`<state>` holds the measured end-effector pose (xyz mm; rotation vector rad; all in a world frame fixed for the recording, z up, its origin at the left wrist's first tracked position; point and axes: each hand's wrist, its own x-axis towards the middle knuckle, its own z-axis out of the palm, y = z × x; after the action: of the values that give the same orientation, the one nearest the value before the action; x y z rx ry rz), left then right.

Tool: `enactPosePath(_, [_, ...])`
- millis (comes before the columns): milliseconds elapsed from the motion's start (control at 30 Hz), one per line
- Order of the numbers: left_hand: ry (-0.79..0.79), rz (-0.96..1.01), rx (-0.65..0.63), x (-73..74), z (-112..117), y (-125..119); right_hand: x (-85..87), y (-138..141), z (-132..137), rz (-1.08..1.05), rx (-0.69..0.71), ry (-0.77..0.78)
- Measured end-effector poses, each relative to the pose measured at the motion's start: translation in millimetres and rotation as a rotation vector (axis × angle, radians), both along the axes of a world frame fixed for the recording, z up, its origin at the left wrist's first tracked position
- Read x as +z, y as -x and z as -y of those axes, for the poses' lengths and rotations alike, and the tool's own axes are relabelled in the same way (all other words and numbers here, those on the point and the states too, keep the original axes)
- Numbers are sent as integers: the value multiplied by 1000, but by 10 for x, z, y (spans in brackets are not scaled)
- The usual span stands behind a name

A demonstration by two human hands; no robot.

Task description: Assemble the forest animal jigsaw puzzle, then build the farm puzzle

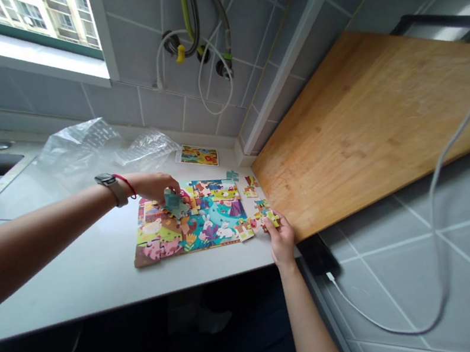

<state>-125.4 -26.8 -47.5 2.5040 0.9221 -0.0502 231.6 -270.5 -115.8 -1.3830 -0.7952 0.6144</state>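
The person's left hand (153, 186), with a watch (106, 188) and a red cord (127, 185) on the wrist, is over the jigsaw (197, 221), its fingers (171, 180) clenched on a teal piece (175, 205) just above the picture. The right hand (280, 237) is at the jigsaw's right edge, its fingers (270, 222) grasping a small piece (272, 218) among a loose cluster (257, 215). The jigsaw lies flat on the white surface (75, 275), largely assembled, showing bright animals, with rabbits near its lower edge. More loose pieces (249, 187) sit just to its right, and a single teal piece (231, 175) lies by its far edge. Beyond that are a small picture card (198, 156) and a crumpled plastic bag (96, 154). A wooden board (367, 130) lies just past the loose pieces, and a white cable (435, 226) runs down over the tiled floor to a dark phone (315, 255).
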Motion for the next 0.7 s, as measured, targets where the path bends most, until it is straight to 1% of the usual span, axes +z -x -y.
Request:
enactPosePath(100, [-116,-50,-12,105,112,-20,-1,-8,-13,-8,22,14])
enactPosePath(133, [-145,-13,-7,148,182,-42,16,-9,-25,-18,41,27])
enactPosePath(200, [-166,121,-33,216,374,-114,91,1,-70,-28,99,69])
enactPosePath(300, [-173,352,-205,227,735,-270,286,70,-220,4,250,142])
enactPosePath(367, [-225,432,-288,167,951,-368,420,160,-379,26,419,207])
enactPosePath(433, [-314,462,-314,72,1104,-431,509,279,-565,74,606,282])
enactPosePath(467, [-368,471,-317,20,1153,-446,532,344,-659,119,674,299])
enactPosePath(567, [-484,479,-319,-132,1223,-427,547,532,-908,317,847,306])
enactPosePath(633, [-498,465,-327,-228,1238,-385,545,625,-1039,474,939,293])
enactPosePath(700, [-472,452,-330,-325,1249,-347,544,676,-1148,602,985,272])
